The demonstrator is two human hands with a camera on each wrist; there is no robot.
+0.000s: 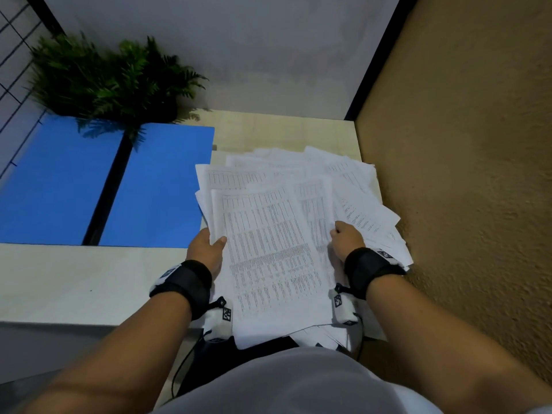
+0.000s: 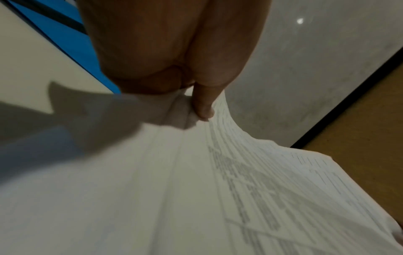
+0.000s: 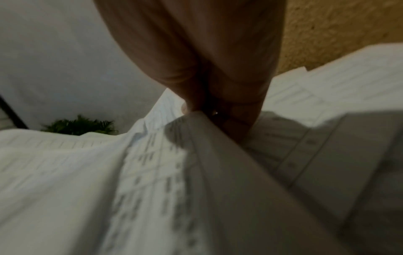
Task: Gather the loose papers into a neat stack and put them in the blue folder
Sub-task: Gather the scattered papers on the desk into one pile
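Two hands hold a sheaf of printed papers (image 1: 268, 249) over the right part of the desk (image 1: 74, 279), close to its near edge. The left hand (image 1: 207, 249) grips the sheaf's left edge, thumb lying on the top sheet and fingers tucked beneath; in the left wrist view the thumb (image 2: 203, 103) presses down on the paper, which bows upward beside it. The right hand (image 1: 346, 239) pinches the right side of the sheaf with curled fingers, and the right wrist view shows its fingertips (image 3: 191, 105) clamped on a raised fold of sheets, though that picture is blurred. Each wrist wears a black strap with a small white marked block.

More loose sheets (image 1: 352, 177) lie fanned and overlapping beneath and beyond the held ones, spreading toward the desk's right edge and far right corner, where they reach the brown textured wall (image 1: 463, 174). Some sheets overhang the near edge in front of the person's body.

The blue folder (image 1: 158, 186) lies opened flat on the left part of the desk, its two blue covers joined by a dark spine, its right edge just beside the papers. A green fern-like plant (image 1: 104, 79) stands at the far left corner, its fronds hanging over the folder's far edge
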